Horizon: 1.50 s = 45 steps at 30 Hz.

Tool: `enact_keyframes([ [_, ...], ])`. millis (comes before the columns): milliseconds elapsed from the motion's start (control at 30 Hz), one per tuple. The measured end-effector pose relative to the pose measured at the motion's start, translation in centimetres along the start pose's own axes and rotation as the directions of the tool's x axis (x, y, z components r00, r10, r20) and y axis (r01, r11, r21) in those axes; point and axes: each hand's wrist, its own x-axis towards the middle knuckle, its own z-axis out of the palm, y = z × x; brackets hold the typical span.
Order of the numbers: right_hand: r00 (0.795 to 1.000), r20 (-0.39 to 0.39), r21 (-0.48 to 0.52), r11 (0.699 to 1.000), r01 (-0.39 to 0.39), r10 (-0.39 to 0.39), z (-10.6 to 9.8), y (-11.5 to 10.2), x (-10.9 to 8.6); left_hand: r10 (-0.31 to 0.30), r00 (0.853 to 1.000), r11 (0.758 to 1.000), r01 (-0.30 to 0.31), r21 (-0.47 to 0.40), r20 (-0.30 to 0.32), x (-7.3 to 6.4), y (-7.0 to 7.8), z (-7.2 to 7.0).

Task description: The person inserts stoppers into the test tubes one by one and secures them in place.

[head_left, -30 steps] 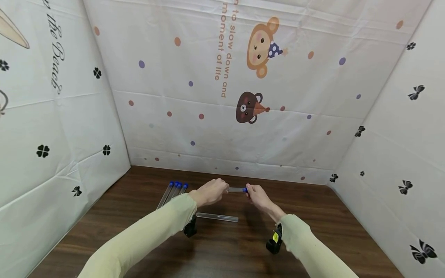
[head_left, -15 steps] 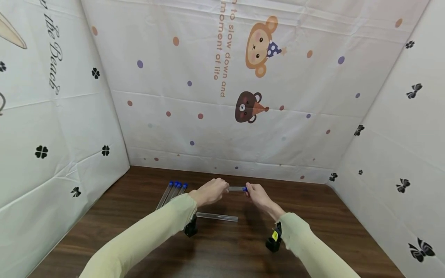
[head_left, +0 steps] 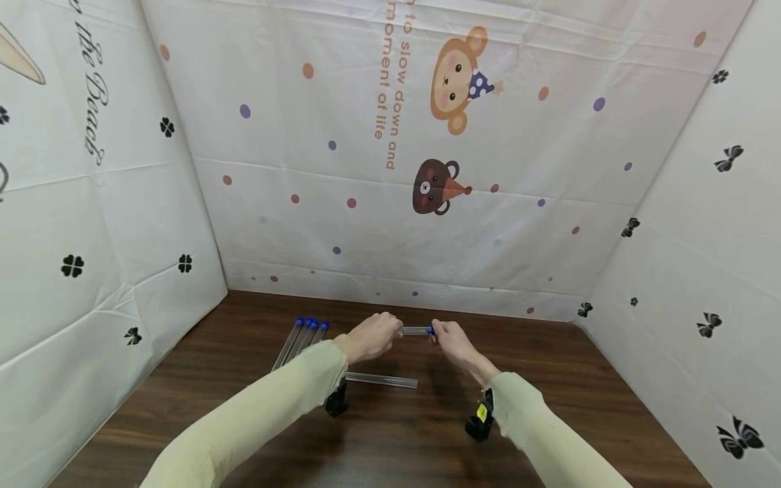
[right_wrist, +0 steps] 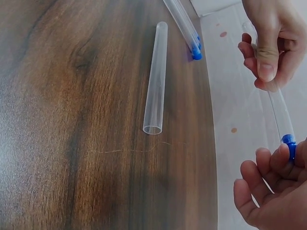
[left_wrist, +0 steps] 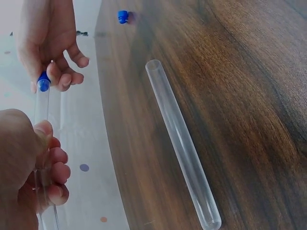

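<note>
My left hand (head_left: 371,337) grips a clear test tube (left_wrist: 42,108) round its body, above the table and pointing to the right. A blue stopper (right_wrist: 289,139) sits in the mouth of that tube. With thumb and finger, my right hand (head_left: 454,344) pinches this stopper. In both wrist views the stopper's narrower part shows inside the tube; how tightly it fits I cannot tell. Below the hands, an uncapped test tube (head_left: 384,381) lies on the wooden table, its open end to the right. A loose blue stopper (left_wrist: 123,17) lies farther right in the left wrist view.
Several test tubes with blue stoppers (head_left: 288,343) lie side by side at the back left, partly behind my left forearm. The brown table (head_left: 390,447) meets patterned white sheets (head_left: 366,271) at the back and both sides. Each wrist carries a black camera (head_left: 478,427).
Hardly anything differs. Both hands keep their hold on the tube and its stopper in the same place, while the head view has shifted very slightly.
</note>
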Motion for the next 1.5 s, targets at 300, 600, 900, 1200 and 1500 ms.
enact_keyframes([
  [300,0.999,-0.035,-0.025,0.999,-0.033,0.032,0.1,0.1,0.2,0.017,0.999,1.000,-0.016,0.016,-0.034,0.0,0.2,0.0],
  [600,0.998,-0.035,-0.011,0.999,-0.050,0.049,0.2,0.2,0.2,0.001,1.000,0.999,0.000,0.033,-0.031,0.1,0.3,0.4],
  [900,0.998,-0.009,0.034,0.998,-0.062,0.062,0.5,0.3,0.2,-0.019,1.000,0.997,0.020,0.075,-0.019,0.1,0.3,0.4],
  [1200,0.996,-0.030,0.017,0.996,-0.087,0.087,1.2,0.5,0.1,-0.061,0.998,0.994,0.062,0.095,-0.013,0.0,0.4,0.7],
  [1500,0.993,-0.084,-0.023,0.996,-0.081,0.079,1.5,0.5,0.2,-0.078,0.996,0.987,0.082,0.136,-0.039,-0.2,1.3,0.6],
])
